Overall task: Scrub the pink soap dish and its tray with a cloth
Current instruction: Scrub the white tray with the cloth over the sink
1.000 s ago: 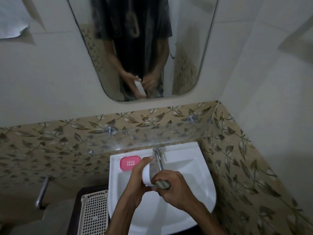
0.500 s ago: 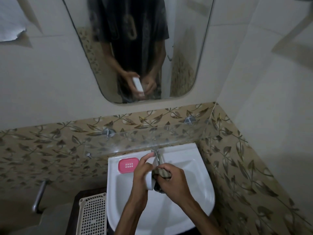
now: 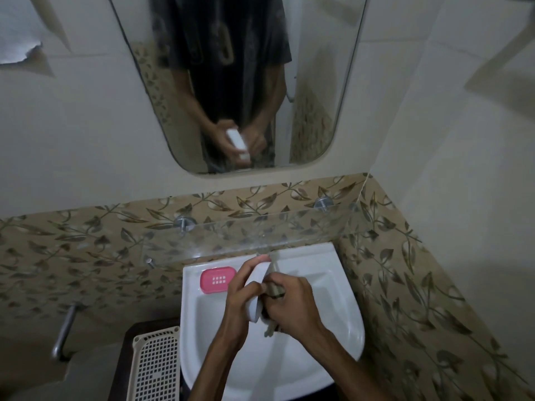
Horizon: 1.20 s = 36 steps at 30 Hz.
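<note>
Presently, largest first;
Mirror point(image 3: 318, 82): on the wall above the basin; reflects the person's hands with the white piece
Basin point(image 3: 333, 299): white, in the corner; no writing readable
Left hand point(image 3: 241, 296): over the basin, fingers curled round the white tray point(image 3: 256, 287); tray held on edge, tilted
Right hand point(image 3: 292, 305): just beside the tray, fingers closed on a dark cloth point(image 3: 270, 328), pressed against the tray's inner face
Pink soap dish point(image 3: 217, 280): flat on the basin's back-left ledge, slotted, apart from both hands; no brand visible
</note>
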{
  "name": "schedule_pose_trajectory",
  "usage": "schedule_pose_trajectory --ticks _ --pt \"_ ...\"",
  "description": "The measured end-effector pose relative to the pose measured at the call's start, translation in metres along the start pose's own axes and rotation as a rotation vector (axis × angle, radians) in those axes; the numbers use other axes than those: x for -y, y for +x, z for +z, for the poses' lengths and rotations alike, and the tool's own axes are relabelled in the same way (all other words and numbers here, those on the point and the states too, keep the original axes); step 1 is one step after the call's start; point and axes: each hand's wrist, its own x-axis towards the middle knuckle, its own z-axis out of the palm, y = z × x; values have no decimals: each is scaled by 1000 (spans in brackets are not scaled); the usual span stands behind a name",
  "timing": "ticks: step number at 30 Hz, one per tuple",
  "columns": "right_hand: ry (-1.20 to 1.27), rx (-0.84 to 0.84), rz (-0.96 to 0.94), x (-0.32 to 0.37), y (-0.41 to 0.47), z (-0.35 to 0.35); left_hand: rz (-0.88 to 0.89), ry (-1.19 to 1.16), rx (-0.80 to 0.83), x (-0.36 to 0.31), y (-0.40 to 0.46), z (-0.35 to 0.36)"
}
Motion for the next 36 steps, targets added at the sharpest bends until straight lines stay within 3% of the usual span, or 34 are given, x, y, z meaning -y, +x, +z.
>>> schedule_pose_trajectory --ticks 6,10,14,17,22,25,29,33,36 --pt "117 71 41 3 -3 2 66 27 -7 0 4 -6" --pt "137 -38 86 2 0 3 66 41 7 -1 6 1" --pt "274 79 98 11 -6 10 105 34 -29 0 10 -6" --pt "196 -66 72 7 -1 10 102 44 -3 -2 11 -3" --pt "286 38 86 15 -5 13 122 -14 -61 -4 13 -8" --pt "179 -67 54 9 1 10 98 -72 -23 -2 11 -6" --pt "201 56 11 13 -5 13 128 -110 -59 6 8 -10" --pt "201 -58 55 6 -3 16 123 -76 -34 7 9 -6" --pt "266 0 45 9 -8 19 162 -55 -63 7 9 -9"
